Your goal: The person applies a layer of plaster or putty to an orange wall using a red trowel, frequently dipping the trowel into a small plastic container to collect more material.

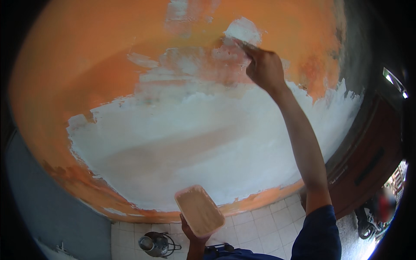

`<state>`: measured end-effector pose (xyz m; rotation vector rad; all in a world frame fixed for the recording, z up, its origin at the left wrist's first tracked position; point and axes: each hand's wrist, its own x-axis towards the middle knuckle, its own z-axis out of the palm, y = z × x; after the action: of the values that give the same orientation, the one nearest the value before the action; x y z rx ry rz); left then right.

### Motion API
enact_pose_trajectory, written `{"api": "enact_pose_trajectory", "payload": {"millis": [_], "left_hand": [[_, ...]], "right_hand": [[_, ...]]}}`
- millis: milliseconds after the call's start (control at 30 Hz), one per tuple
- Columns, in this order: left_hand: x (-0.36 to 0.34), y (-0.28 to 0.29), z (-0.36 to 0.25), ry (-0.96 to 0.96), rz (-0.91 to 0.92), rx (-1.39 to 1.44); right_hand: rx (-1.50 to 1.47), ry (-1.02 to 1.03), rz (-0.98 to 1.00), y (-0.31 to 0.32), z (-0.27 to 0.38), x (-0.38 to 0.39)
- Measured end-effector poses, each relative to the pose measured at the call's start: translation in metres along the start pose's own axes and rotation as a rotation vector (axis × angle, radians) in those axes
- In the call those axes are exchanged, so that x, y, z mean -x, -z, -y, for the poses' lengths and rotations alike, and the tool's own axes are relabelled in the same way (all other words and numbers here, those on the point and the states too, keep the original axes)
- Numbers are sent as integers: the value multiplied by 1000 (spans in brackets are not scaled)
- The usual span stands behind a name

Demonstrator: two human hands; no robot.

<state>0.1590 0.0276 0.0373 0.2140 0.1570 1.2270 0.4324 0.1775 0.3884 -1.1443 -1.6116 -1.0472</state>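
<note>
With my right arm stretched up, my right hand point(267, 69) is closed round a putty knife point(244, 45), seen nearly edge-on. Its blade meets the orange wall point(99, 56) at the lower edge of a fresh white putty patch point(244, 29). Below it, a broad white coat point(186, 125) covers much of the wall, with thin, streaky smears along its top. Low in front of me, my left hand point(193, 236) grips a shallow rectangular plastic tub point(178, 196) from beneath and its left side. Tan-looking residue coats the inside of the tub; its contents are hard to make out.
A putty-stained bucket-like container point(149, 245) stands by a dark metal frame on the white tiled floor point(251, 227), lower left. A grey wall point(47, 186) bounds the left side. To the right are a reddish-brown panel point(368, 160) and a parked motorcycle point(366, 223).
</note>
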Motion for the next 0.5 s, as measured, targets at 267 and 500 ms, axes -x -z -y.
{"api": "enact_pose_trajectory", "payload": {"millis": [267,500], "left_hand": [[-3,6,1,12,3,17],[1,-4,-3,-67,49,-74]], "right_hand": [[251,156,-22,-49,2,39],[-46,-26,-102,-6,2,22]]}}
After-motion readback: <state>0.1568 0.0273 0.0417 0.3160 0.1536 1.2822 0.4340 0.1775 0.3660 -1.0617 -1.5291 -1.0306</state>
